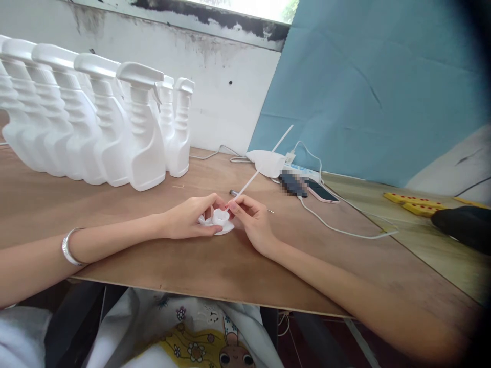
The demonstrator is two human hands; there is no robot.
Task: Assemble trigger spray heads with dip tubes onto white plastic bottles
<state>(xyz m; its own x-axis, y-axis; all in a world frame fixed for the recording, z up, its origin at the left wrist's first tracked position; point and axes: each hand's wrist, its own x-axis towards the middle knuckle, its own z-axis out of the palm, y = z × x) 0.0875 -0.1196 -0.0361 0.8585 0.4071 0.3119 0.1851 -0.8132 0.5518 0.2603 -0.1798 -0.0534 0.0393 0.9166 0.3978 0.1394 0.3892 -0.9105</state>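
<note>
Near the middle of the table, my left hand (197, 217) is closed around a white spray trigger head (221, 218), which lies with its round collar facing up. Between the fingertips of my right hand (253, 220) is a thin white plastic tube (248, 183). The tube slants up and away to the right, and its lower end is at or beside the collar. My fingers hide whether that end sits inside. A pen-like tool (233, 193) lies just behind my right hand, partly covered by it.
Several white spray bottles (148, 148) stand in rows at the left. Behind my hands a white bottle (270, 163) lies on its side. Beside it are a phone (323, 192), a power strip (303, 171) and a white cable (337, 232). Yellow pieces (418, 204) lie far right.
</note>
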